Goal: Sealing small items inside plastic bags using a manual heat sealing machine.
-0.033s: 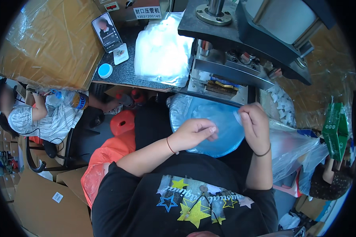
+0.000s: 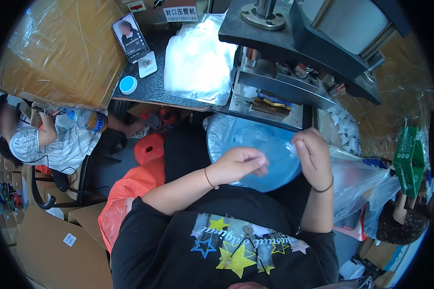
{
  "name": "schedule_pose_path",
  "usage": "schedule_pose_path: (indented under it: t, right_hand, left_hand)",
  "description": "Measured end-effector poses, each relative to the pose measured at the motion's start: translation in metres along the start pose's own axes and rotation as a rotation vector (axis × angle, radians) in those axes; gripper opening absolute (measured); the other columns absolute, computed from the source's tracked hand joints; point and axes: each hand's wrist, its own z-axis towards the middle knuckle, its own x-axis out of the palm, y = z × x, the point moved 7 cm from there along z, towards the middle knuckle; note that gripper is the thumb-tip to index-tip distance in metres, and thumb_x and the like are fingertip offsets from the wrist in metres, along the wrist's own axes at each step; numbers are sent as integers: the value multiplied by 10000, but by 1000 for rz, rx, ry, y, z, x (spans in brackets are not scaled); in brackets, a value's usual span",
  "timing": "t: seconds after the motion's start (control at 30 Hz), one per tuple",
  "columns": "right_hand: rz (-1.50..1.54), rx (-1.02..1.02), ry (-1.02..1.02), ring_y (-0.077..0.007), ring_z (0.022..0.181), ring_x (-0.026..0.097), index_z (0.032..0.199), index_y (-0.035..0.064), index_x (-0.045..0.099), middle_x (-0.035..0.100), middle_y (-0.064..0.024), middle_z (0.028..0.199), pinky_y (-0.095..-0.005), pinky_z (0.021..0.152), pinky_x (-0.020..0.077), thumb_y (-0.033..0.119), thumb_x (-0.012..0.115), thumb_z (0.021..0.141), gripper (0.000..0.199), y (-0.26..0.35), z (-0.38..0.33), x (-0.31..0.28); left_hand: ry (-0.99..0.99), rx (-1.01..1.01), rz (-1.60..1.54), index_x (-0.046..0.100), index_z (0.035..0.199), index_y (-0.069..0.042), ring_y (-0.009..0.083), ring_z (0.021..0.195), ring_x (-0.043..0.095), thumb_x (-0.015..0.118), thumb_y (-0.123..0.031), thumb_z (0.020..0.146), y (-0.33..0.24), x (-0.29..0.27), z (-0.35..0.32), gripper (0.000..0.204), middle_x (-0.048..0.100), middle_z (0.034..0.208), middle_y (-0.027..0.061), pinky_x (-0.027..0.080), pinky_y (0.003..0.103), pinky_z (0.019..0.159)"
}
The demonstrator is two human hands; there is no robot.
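Over a bin with a blue plastic liner [image 2: 270, 176] both my hands hang apart, near my lap. My left hand [image 2: 238, 166] is closed, thumb against curled fingers; whatever it may hold is hidden. The fingers of my right hand [image 2: 314, 161] are pinched together at the liner's right side, with a small clear plastic piece [image 2: 292, 148] at the tips, blurred and hard to make out. Just beyond the bin stands a metal press [image 2: 284, 79], its lower block [image 2: 272, 107] carrying a brown and blue strip.
A stack of clear plastic bags [image 2: 197, 62] covers part of the dark worktop [image 2: 154, 94], beside a propped phone [image 2: 130, 38] and a round blue-lidded tub [image 2: 128, 85]. Small white pieces [image 2: 345, 127] lie heaped right of the press. Other people [image 2: 53, 139] sit on both sides.
My right hand has shifted slightly to the right and down, and the clear piece at its fingertips shows less distinctly. My left hand stays nearly in place, its fingers moving a little.
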Motion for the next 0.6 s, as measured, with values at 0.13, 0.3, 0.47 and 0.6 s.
schedule_pose_path:
  t: [0.13, 0.3, 0.47, 0.6]
  right_hand:
    - [14, -37, 179, -345, 971, 632, 1105, 5, 642, 658, -171, 1026, -409, 843, 489, 239, 494, 1019, 290, -7, -9, -7]
    - [-788, 339, -38, -403, 1056, 625, 1245, 80, 615, 628, -197, 1157, -479, 902, 503, 204, 601, 940, 330, -120, -16, -68]
    - [-868, 572, 65, -404, 990, 637, 1174, 101, 633, 636, -180, 1074, -495, 817, 523, 174, 629, 911, 273, -159, -23, -62]
    - [-845, 506, -85, -392, 976, 643, 1123, 87, 644, 641, -172, 1073, -483, 799, 525, 164, 631, 909, 227, -155, -30, -64]
  left_hand:
    - [230, -271, -197, 619, 1184, 13, 194, 940, 713, 605, -176, 1019, 25, 28, -3, 252, 720, 1067, 137, 570, 311, 825]
    - [48, -238, -259, 615, 1173, -14, 220, 937, 728, 654, -73, 940, 20, 0, 16, 244, 720, 1066, 144, 590, 313, 759]
    - [51, -94, -339, 639, 1135, -5, 171, 890, 715, 633, -12, 920, -18, -29, 47, 215, 716, 1021, 116, 575, 299, 760]
    - [-129, -102, -353, 591, 1153, 18, 142, 798, 653, 672, -44, 915, -12, -37, 47, 260, 680, 967, 86, 526, 271, 693]
